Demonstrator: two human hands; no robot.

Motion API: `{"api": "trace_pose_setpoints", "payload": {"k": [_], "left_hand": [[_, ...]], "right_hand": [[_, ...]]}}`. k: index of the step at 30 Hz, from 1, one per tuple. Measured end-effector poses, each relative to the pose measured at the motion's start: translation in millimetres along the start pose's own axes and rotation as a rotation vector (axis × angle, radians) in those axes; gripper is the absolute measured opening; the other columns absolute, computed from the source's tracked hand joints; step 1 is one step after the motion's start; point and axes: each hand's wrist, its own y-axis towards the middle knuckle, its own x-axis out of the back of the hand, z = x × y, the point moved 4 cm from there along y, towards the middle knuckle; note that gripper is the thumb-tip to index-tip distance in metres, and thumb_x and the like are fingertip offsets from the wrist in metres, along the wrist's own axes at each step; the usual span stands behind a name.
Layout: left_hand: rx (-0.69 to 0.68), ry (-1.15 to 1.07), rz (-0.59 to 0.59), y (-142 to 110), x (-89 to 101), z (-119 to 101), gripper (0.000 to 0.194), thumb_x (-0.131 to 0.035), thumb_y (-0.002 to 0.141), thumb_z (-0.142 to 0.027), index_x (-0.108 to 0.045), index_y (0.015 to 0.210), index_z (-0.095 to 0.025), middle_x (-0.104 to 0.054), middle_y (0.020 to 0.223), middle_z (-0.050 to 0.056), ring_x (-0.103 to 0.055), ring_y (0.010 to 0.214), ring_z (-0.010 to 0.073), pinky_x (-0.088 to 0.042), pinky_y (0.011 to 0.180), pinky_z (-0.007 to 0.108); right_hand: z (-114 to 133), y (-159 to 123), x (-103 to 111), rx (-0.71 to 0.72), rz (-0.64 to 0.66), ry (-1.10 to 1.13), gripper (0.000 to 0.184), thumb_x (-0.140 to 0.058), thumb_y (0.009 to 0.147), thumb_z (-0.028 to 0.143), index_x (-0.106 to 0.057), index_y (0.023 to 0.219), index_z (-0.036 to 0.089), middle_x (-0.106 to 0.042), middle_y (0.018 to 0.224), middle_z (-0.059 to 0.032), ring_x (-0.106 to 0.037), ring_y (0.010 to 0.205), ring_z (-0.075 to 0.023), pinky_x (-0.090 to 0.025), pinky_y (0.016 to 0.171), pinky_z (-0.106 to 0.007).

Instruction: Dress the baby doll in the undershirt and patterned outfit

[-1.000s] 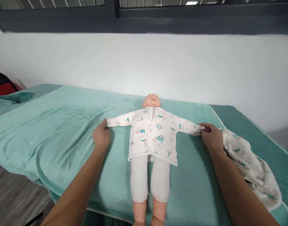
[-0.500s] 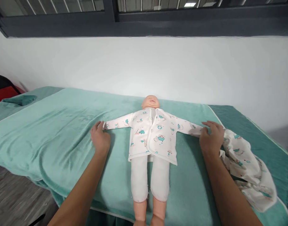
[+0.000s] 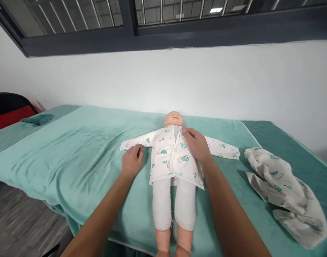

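One doll (image 3: 185, 203) in a printed shirt (image 3: 163, 153), on a bed (image 3: 80, 150)

Doll lies face-up, head toward the white wall (image 3: 112, 78), arms out to the sides. Right hand (image 3: 197, 144) on the shirt's upper front by the neckline, fingers bent; can't tell if they pinch fabric. Left hand (image 3: 132, 160) at the sleeve (image 3: 132, 142) nearest it, fingers loosely curled; grip on fabric can't be told. Crumpled cloth (image 3: 289, 189), printed, off to the right on the bed, well apart from both hands. Dark window frame (image 3: 78, 42) above the wall.

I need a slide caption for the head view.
Right hand at the printed jacket on a baby doll, left hand by one sleeve.
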Motion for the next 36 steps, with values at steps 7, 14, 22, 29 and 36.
{"api": "trace_pose_setpoints", "payload": {"k": [7, 14, 22, 29, 36], "left_hand": [[0.048, 0.003, 0.026, 6, -3.9, 3, 0.033, -0.04, 0.094, -0.029, -0.067, 0.109, -0.022, -0.075, 0.106, 0.008, -0.067, 0.1, 0.0262, -0.048, 0.083, 0.037], [0.061, -0.006, 0.029, 8, -7.0, 7, 0.032, -0.041, 0.091, -0.025, -0.068, 0.108, -0.022, -0.075, 0.111, 0.006, -0.067, 0.104, 0.026, -0.048, 0.085, 0.036], [0.106, -0.033, 0.042, 10, -5.6, 7, 0.032, -0.042, 0.09, -0.022, -0.069, 0.106, -0.023, -0.075, 0.11, 0.005, -0.067, 0.103, 0.0253, -0.049, 0.088, 0.037], [0.12, -0.064, 0.05, 11, -5.3, 11, 0.031, -0.044, 0.087, -0.02, -0.07, 0.103, -0.023, -0.075, 0.107, 0.005, -0.067, 0.102, 0.0251, -0.048, 0.088, 0.036], [0.134, -0.098, 0.035, 12, -5.6, 14, 0.03, -0.044, 0.087, -0.022, -0.07, 0.101, -0.022, -0.075, 0.103, 0.005, -0.067, 0.099, 0.0244, -0.048, 0.086, 0.036]], "right_hand": [[17, 38, -20, -0.088, 0.107, -0.399, 0.023, -0.061, 0.082, 0.041, -0.047, 0.072, 0.024, -0.058, 0.068, -0.0041, -0.051, 0.065, -0.0208, -0.038, 0.062, -0.033], [29, 46, -28, 0.049, 0.156, -0.346, 0.023, -0.049, 0.083, 0.019, -0.039, 0.062, 0.024, -0.053, 0.064, -0.0016, -0.043, 0.057, -0.0171, -0.03, 0.057, -0.032], [29, 39, -28, 0.1, 0.078, -0.149, 0.018, -0.051, 0.088, 0.027, -0.049, 0.07, 0.023, -0.055, 0.065, 0.0011, -0.047, 0.062, -0.0162, -0.035, 0.061, -0.03], [29, 31, -24, 0.117, 0.219, -0.194, 0.028, -0.051, 0.093, 0.037, -0.053, 0.07, 0.022, -0.059, 0.072, -0.0005, -0.051, 0.069, -0.0168, -0.035, 0.063, -0.03], [48, -19, 10, 0.206, 0.228, -0.213, 0.026, -0.052, 0.096, 0.046, -0.064, 0.092, 0.023, -0.066, 0.099, -0.005, -0.06, 0.088, -0.0215, -0.043, 0.075, -0.033]]}}
